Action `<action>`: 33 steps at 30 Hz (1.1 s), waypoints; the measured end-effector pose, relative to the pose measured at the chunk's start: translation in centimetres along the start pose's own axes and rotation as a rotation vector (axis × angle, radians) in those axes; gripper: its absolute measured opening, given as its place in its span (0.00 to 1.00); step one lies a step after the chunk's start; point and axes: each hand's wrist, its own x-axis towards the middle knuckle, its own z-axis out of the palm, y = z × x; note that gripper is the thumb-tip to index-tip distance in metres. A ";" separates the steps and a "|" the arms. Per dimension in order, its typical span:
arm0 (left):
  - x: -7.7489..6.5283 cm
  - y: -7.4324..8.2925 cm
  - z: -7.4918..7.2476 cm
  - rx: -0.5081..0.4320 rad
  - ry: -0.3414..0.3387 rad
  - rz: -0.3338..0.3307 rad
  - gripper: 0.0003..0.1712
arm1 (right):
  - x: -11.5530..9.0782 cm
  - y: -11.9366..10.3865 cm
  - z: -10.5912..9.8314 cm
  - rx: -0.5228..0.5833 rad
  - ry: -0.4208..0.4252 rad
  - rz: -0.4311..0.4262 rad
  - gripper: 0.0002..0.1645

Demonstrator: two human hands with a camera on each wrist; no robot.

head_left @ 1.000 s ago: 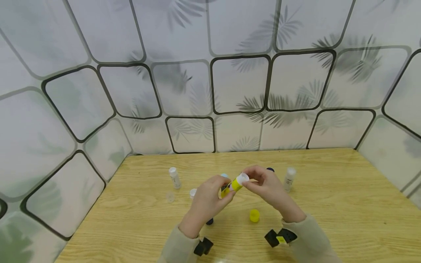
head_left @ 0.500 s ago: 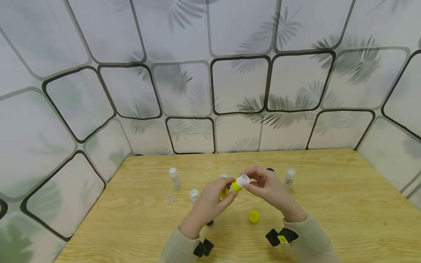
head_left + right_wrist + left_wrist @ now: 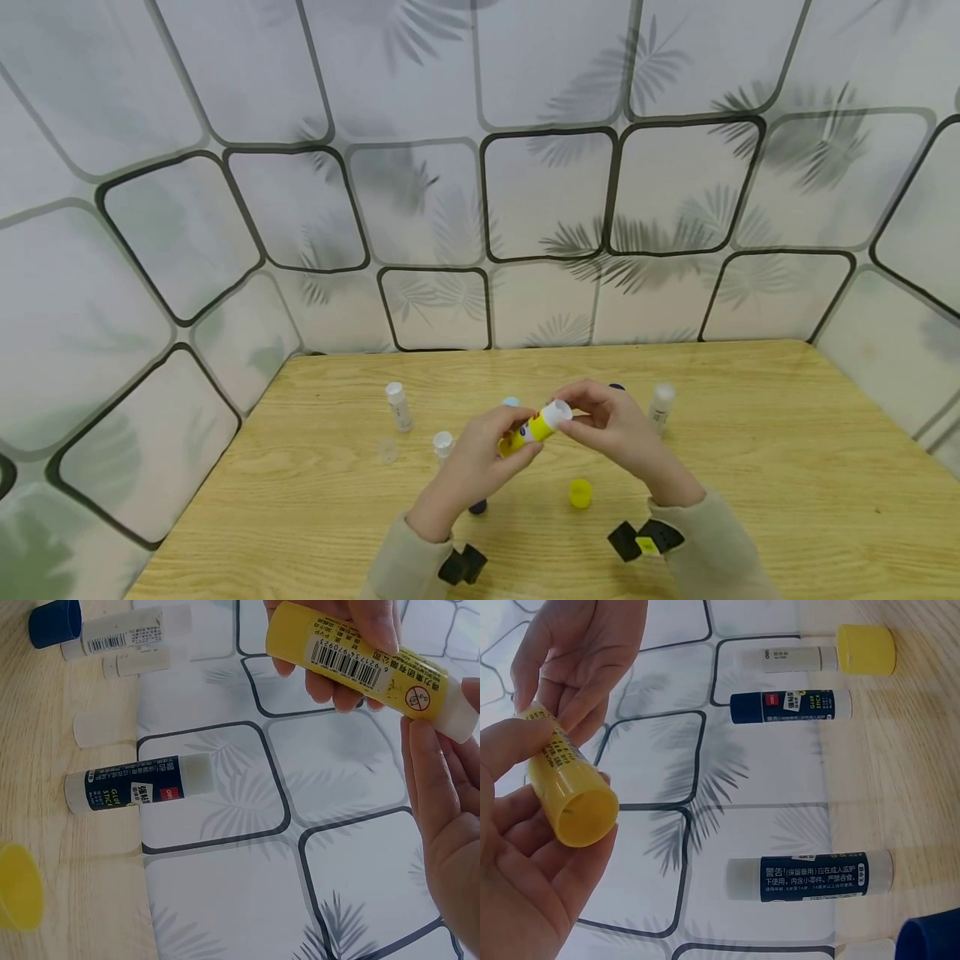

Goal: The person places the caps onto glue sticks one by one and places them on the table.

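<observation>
Above the table, a yellow glue stick (image 3: 534, 428) is held at a tilt between both hands, its white end up and to the right. My left hand (image 3: 483, 450) grips the yellow barrel between thumb and fingers. At the white end, the thumb and fingers of my right hand (image 3: 611, 429) pinch the rim. In the left wrist view, the hollow yellow end of the glue stick (image 3: 585, 814) faces the camera. A barcode label shows on the glue stick (image 3: 367, 664) in the right wrist view. Below the hands, a yellow cap (image 3: 581, 493) lies on the table.
White tubes stand at the left (image 3: 399, 407) and right (image 3: 661, 407). Near my left hand are a white-topped tube (image 3: 443, 444) and a dark cap (image 3: 477, 507). Navy glue sticks (image 3: 814, 877) stand about the wooden table (image 3: 787, 467). A patterned backdrop (image 3: 547, 300) rises behind.
The glue stick has turned about its length, showing more of its label, and its white end has shifted slightly right and down. Both hands stay nearly in place, still holding it.
</observation>
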 end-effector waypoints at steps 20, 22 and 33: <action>0.0 0.0 0.1 0.077 0.209 0.036 0.14 | -0.1 -0.1 -0.5 -0.150 0.010 0.050 0.15; 0.0 0.0 0.1 0.085 0.210 0.038 0.14 | -0.4 0.1 -0.7 -0.166 0.012 0.062 0.16; -0.1 0.0 -0.2 0.172 0.226 0.021 0.14 | -1.8 1.0 -2.2 -0.449 0.036 0.119 0.11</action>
